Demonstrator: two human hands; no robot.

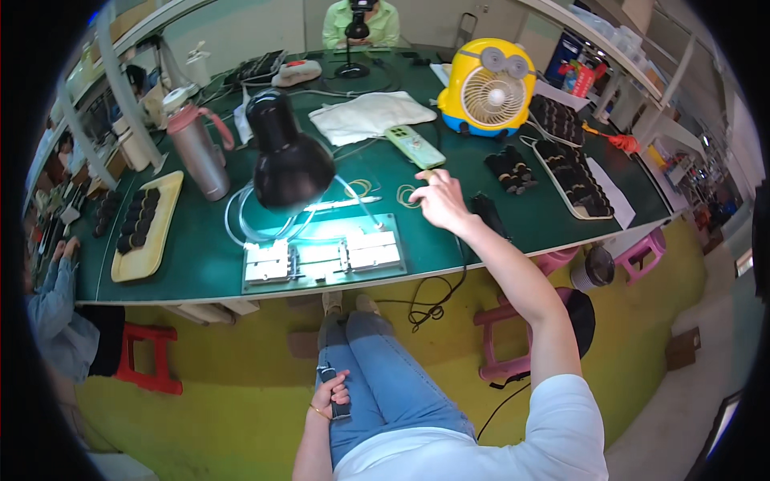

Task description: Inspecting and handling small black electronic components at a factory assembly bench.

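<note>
At seven o'clock, my left fingers [340,390] clutched a dark bundle [342,410], maybe to keep it tight; at one o'clock, my right fingers [419,195] spread beside yellow bands [406,197].

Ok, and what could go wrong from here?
The left hand holds a dark bundle over the lap, so it could drop if the grip loosens. The right hand, reaching toward the rubber bands, might nudge the nearby phone. The dark cable looping on the floor near the shoes could snag a foot.
</note>
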